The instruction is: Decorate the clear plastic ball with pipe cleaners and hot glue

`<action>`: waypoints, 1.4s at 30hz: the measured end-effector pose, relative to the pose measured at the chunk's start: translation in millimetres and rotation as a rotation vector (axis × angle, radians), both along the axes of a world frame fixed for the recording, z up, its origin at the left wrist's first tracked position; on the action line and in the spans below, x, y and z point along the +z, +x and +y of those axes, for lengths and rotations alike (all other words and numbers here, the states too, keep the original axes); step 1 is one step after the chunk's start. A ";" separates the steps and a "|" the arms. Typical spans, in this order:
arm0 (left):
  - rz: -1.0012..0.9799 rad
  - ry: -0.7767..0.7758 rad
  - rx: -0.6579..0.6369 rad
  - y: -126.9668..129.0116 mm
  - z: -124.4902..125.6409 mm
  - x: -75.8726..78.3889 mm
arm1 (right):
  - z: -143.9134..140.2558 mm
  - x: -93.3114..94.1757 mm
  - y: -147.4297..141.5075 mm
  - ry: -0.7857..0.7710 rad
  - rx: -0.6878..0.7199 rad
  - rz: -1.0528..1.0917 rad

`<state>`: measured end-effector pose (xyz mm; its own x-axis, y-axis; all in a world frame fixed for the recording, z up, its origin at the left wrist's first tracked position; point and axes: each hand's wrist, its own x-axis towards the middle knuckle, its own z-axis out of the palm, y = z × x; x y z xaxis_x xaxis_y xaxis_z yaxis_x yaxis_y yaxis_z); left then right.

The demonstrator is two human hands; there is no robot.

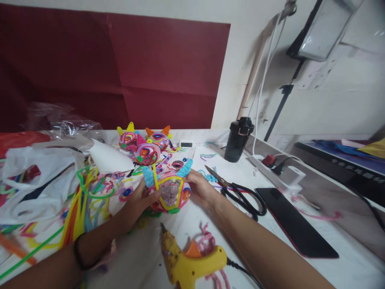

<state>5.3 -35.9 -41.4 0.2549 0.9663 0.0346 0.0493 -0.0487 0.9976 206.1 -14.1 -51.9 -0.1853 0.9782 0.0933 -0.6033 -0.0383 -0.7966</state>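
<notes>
Between my hands is a colourful pipe-cleaner animal head (171,192) with blue ears, round eyes and a grey, shiny patch edged in yellow. My left hand (143,202) grips its left side, thumb lying along the front. At its right side my right hand (200,185) holds on, its fingertips partly hidden behind the head. A yellow glue gun (192,263) lies on the table just below, nozzle pointing up toward the head. To the right of my right hand rest black-handled scissors (237,188).
Behind stand several similar animal heads (147,152) and a small digital clock (186,144). Pipe cleaners (80,204) and a white plastic bag (39,180) spread over the left. On the right are a black bottle (238,140), a phone (296,220) and a power strip (276,172).
</notes>
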 end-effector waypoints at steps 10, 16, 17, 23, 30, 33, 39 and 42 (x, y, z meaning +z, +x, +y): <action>-0.007 0.032 0.001 7.5 -6.2 13.4 | -2.5 2.5 1.5 -0.007 -0.005 -0.020; 0.007 0.038 -0.022 0.6 -1.3 2.2 | -2.4 -0.5 1.8 0.004 -0.018 -0.012; 0.010 0.032 -0.022 0.0 -0.9 1.4 | -2.4 -0.6 1.9 0.007 -0.018 -0.009; -0.002 0.049 -0.008 1.6 0.2 2.0 | -0.6 -1.1 2.0 0.016 -0.013 0.006; 0.016 0.018 -0.015 1.5 -0.5 2.6 | -0.3 0.4 3.1 0.006 -0.018 -0.025; 0.018 0.004 -0.002 2.7 -2.4 4.6 | -0.5 1.5 3.6 0.005 -0.017 -0.040; -0.008 0.002 -0.031 2.5 -4.4 4.2 | -0.8 1.0 2.2 0.016 -0.020 -0.042; -0.032 -0.005 -0.045 2.1 -4.5 2.5 | -1.7 1.2 1.8 0.015 -0.025 -0.044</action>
<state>7.4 -40.4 -38.8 0.2972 0.9540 0.0387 0.0152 -0.0452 0.9989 208.0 -15.8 -50.7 -0.1646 0.9813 0.1001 -0.5683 -0.0114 -0.8228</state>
